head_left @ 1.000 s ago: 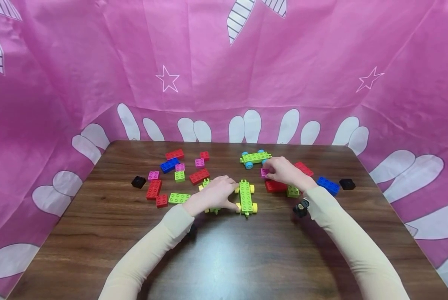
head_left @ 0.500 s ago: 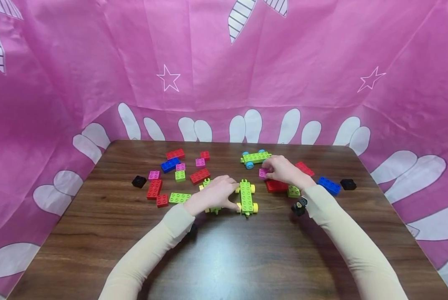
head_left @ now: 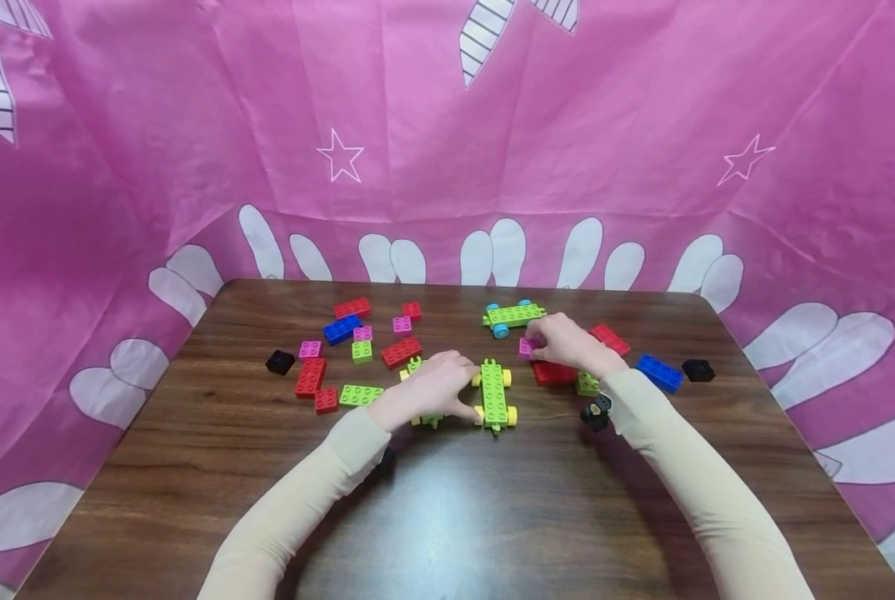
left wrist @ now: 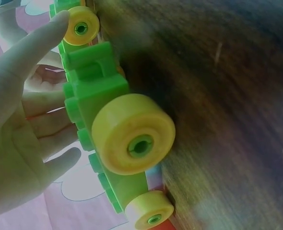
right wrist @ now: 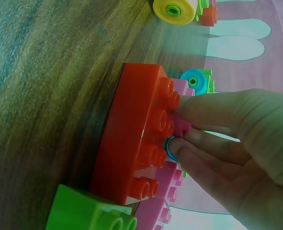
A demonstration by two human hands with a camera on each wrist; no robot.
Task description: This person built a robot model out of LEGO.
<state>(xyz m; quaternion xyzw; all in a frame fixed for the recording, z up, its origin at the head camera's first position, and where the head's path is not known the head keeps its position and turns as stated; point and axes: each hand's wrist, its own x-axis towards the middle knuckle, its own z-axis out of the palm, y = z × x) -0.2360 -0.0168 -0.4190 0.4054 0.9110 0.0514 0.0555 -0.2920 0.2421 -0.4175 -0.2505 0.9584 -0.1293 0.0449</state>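
In the head view my left hand lies over a green wheeled base with yellow wheels, which it partly covers. Its thumb touches a yellow wheel of a second green wheeled base, just to the right. The fingers are spread and loosely extended. My right hand pinches a small pink brick between thumb and fingers; the fingertips hide part of it. Right below that hand lies a long red brick, with a small green brick at its near end.
A green base with blue wheels stands behind the right hand. Loose red, blue, pink, green and black bricks lie left, including a green brick. A blue brick and black piece lie right. Pink cloth hangs behind the table.
The right hand with the pink brick has shifted very slightly left relative to the yellow-wheeled base. The left hand stays in place; the head view has turned slightly.
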